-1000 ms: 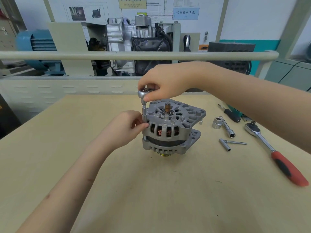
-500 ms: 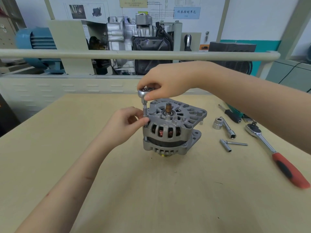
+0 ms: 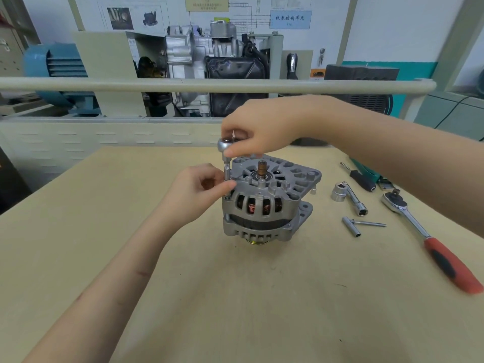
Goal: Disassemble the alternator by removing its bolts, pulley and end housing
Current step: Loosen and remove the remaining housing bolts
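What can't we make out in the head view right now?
- Bolt head: hidden under the socket extension and left hand.
- Ratchet head: partly covered by right hand; handle unseen.
- Pulley: mostly hidden beneath the alternator.
- Red-handled ratchet: grip end blurred at the frame edge.

Ratchet right of alternator

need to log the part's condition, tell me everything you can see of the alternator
The alternator is a silver cast-metal unit standing upright near the middle of the tan table, brass-coloured pulley underneath. Its slotted housing shows copper windings; a coppery shaft stub rises from the top centre. Mounting ears stick out on the right. A socket driver stands vertically on a bolt at its left edge, pinched by the left hand on its shank, while the right hand grips its knob.
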Available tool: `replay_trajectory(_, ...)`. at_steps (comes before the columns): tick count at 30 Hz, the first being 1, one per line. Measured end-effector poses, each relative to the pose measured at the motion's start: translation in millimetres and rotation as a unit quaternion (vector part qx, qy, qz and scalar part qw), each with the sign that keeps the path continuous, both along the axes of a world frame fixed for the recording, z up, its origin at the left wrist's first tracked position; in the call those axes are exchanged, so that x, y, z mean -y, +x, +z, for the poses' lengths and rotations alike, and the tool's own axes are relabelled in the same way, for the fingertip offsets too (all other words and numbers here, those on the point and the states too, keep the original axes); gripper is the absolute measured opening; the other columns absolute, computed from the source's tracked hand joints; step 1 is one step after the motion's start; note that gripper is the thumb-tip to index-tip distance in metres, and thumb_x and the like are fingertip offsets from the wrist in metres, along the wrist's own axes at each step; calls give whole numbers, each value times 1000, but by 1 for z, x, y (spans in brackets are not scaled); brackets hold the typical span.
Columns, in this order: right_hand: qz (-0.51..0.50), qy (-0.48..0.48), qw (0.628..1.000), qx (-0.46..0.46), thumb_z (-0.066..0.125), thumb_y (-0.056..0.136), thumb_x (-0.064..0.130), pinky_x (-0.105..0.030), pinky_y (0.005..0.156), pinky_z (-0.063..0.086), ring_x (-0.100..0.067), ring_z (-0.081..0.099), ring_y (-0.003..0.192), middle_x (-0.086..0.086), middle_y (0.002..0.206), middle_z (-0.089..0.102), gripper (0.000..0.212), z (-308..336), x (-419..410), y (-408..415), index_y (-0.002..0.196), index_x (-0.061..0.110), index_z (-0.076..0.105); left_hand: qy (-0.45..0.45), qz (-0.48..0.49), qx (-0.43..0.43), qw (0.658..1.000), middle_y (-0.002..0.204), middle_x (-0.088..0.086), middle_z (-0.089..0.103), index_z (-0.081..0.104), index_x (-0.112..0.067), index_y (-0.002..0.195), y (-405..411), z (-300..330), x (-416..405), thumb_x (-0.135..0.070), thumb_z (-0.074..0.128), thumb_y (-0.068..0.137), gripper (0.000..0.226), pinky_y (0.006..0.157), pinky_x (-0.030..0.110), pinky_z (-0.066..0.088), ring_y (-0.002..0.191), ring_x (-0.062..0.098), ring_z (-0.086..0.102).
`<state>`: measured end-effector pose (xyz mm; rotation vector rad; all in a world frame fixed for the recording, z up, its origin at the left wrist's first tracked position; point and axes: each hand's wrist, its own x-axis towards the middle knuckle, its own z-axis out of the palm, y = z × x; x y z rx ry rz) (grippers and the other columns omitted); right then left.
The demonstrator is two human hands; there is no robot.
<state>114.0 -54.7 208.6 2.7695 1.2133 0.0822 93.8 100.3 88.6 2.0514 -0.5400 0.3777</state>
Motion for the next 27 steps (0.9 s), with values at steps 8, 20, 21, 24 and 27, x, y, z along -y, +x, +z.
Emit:
replay_trajectory(8, 18, -6, 1000, -8, 47, 93, 30, -11, 58, 34, -3, 46, 67, 11, 80, 50, 26, 3, -1, -1, 112, 14, 53, 2, -14, -17, 1000, 70, 6, 58, 62, -10, 69, 1, 3, 2, -19, 69, 79, 16, 61, 27, 41, 66, 18, 50)
replay_trajectory(20, 21, 6, 999, -23, 46, 94, 29, -11, 62, 36, -3, 49, 71, 9, 86, 54, 27, 2, -1, -6, 116, 15, 53, 29, -38, -45, 998, 59, -4, 54, 62, -11, 68, 1, 7, -2, -24, 68, 79, 18, 50, 16, 32, 53, 5, 40)
replay_trajectory(21, 27, 9, 999, -23, 45, 94, 28, -9, 63, 35, -2, 47, 70, 13, 83, 50, 27, 1, 0, -6, 116, 14, 54, 28, -50, -56, 997, 55, -10, 53, 63, -14, 67, 1, 7, -3, -24, 67, 79, 17, 49, 14, 32, 51, 2, 39)
replay_trajectory(24, 19, 14, 1000, 18, 44, 94, 37, -12, 57, 33, -5, 44, 63, 11, 73, 47, 36, -3, 1, -4, 110, 8, 57, 21, -23, -23, 999, 49, -10, 47, 55, -18, 57, 0, 2, -1, -21, 68, 80, 27, 46, 11, 28, 48, 2, 38)
replay_trajectory(27, 13, 10, 999, 43, 46, 90, 45, -13, 52, 33, -12, 42, 57, 3, 64, 49, 48, -2, -5, -3, 101, 0, 59, 1, 22, 16, 1000, 50, -5, 39, 47, -16, 54, -2, -3, 4, -20, 71, 77, 34, 46, 14, 26, 46, 2, 35)
